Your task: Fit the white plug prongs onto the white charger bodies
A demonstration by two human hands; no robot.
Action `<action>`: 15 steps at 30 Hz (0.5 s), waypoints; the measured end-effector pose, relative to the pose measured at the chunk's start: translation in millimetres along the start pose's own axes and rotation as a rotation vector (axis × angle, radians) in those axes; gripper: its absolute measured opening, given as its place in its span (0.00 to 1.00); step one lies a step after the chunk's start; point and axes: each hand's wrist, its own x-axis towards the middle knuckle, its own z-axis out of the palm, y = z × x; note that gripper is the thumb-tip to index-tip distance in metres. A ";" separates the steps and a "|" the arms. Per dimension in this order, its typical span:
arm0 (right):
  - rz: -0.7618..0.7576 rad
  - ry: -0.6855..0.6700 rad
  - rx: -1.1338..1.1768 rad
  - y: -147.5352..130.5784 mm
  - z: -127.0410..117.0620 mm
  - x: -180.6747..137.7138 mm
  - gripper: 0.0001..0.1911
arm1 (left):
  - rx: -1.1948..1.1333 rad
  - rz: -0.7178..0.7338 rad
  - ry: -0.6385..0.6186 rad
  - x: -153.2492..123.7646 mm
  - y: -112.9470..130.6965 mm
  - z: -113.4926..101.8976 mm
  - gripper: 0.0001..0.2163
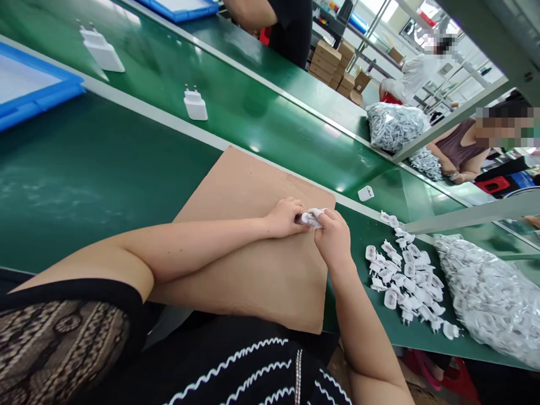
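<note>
Above the upper right part of a brown cardboard sheet [253, 270], my two hands meet around a white charger part [310, 218]. My left hand [286, 217] grips its left end, with the fingers closed. From the right, my right hand [333, 233] pinches the same piece, its thumb over the top. Fingers cover much of the part, so its exact shape is hidden. To the right of my right hand lies a loose pile of white plug housings [411, 278], several showing pins.
A clear bag of white parts [493, 292] bounds the pile. Assembled white chargers [196, 106] stand on the green belt [261, 121] beyond a pale rail. A blue tray [42, 93] is far left. Metal posts [459, 216] rise at right; co-workers sit across.
</note>
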 end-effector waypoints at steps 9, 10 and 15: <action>0.004 -0.028 -0.058 3.4 -7.3 3.0 0.14 | -0.022 0.029 -0.119 6.1 -1.5 -8.6 0.11; 0.027 -0.026 -0.035 3.6 -6.3 2.7 0.14 | -0.011 0.038 -0.092 4.8 -0.8 -7.4 0.12; 0.220 0.079 0.231 19.9 -2.8 -10.8 0.22 | -0.028 0.034 -0.034 -2.9 4.0 -0.2 0.13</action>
